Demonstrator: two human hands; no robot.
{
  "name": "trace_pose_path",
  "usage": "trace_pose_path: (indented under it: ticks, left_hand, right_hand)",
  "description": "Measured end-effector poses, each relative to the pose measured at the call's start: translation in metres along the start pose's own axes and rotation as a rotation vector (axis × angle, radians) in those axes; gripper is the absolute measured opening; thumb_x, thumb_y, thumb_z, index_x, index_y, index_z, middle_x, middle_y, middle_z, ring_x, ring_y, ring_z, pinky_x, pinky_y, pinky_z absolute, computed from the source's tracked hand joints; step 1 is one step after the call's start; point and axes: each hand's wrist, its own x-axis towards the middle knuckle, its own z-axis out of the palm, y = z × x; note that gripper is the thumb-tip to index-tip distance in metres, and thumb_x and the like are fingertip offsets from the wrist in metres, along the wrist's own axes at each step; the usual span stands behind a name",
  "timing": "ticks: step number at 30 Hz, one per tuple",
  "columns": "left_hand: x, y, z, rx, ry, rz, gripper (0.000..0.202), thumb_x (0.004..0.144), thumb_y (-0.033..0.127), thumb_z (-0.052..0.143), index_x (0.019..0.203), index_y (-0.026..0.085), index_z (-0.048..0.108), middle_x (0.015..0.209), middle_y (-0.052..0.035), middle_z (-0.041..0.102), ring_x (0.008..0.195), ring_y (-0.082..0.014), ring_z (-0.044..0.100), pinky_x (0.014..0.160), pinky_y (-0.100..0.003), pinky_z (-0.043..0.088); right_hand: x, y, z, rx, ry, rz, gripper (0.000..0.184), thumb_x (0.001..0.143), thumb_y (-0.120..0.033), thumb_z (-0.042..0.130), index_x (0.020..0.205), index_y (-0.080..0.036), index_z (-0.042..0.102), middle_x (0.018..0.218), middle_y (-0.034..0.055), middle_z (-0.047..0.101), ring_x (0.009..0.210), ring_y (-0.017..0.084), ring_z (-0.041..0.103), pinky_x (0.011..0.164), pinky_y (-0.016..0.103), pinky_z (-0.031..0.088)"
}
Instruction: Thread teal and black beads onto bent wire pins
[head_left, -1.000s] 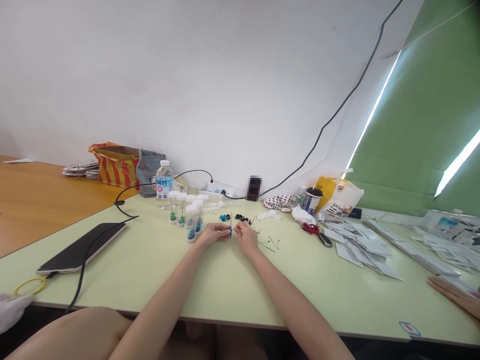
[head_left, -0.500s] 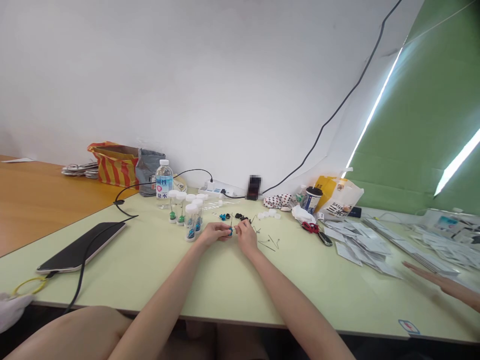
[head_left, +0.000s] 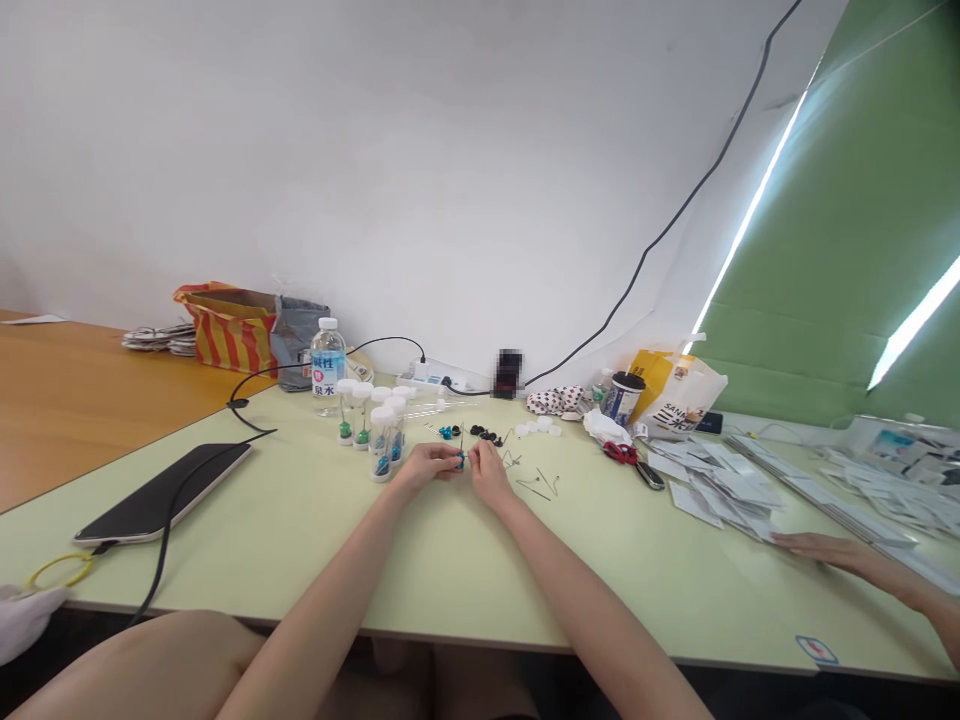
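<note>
My left hand (head_left: 429,462) and my right hand (head_left: 486,468) meet over the pale green table (head_left: 450,550), fingers pinched together on a small blue piece (head_left: 460,460) with a thin wire standing up from it. Just left of my hands stand several clear vials with white caps (head_left: 373,420), holding green and blue pieces. Loose blue and black small parts (head_left: 472,433) and bent wires (head_left: 536,485) lie just beyond and to the right of my hands.
A tablet (head_left: 161,492) with a black cable lies at the left. A water bottle (head_left: 328,364), striped bag (head_left: 229,327) and power strip (head_left: 439,381) stand at the back. Red scissors (head_left: 621,455), a cup (head_left: 621,398) and paper packets (head_left: 724,487) lie right, where another person's hand (head_left: 821,547) rests.
My hands stay pinched on the blue piece, barely shifting. The other person's hand at the right has slid left along the table toward the paper packets.
</note>
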Motion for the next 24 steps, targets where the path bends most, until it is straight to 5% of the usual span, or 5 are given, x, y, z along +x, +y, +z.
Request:
trace_pose_path:
  ticks: [14, 24]
  left_hand:
    - [-0.0018, 0.0009, 0.0021, 0.011, -0.021, 0.005, 0.04, 0.05, 0.033, 0.078, 0.081, 0.011, 0.065, 0.072, -0.0058, 0.067, 0.07, -0.019, 0.065, 0.068, -0.031, 0.052]
    - [-0.0024, 0.0025, 0.002, 0.019, -0.014, -0.005, 0.044, 0.049, 0.036, 0.077, 0.083, 0.01, 0.066, 0.075, -0.0087, 0.068, 0.07, -0.0196, 0.065, 0.068, -0.031, 0.051]
  right_hand:
    - [-0.0016, 0.0054, 0.0012, -0.131, -0.041, 0.075, 0.023, 0.086, -0.028, 0.034, 0.069, -0.019, 0.046, 0.08, 0.0017, 0.046, 0.065, 0.013, 0.045, 0.058, 0.024, 0.033]
    - [-0.0005, 0.0013, 0.0044, 0.037, 0.01, -0.029, 0.018, 0.084, -0.018, 0.031, 0.072, -0.018, 0.044, 0.08, 0.0036, 0.043, 0.069, 0.014, 0.044, 0.067, 0.027, 0.039]
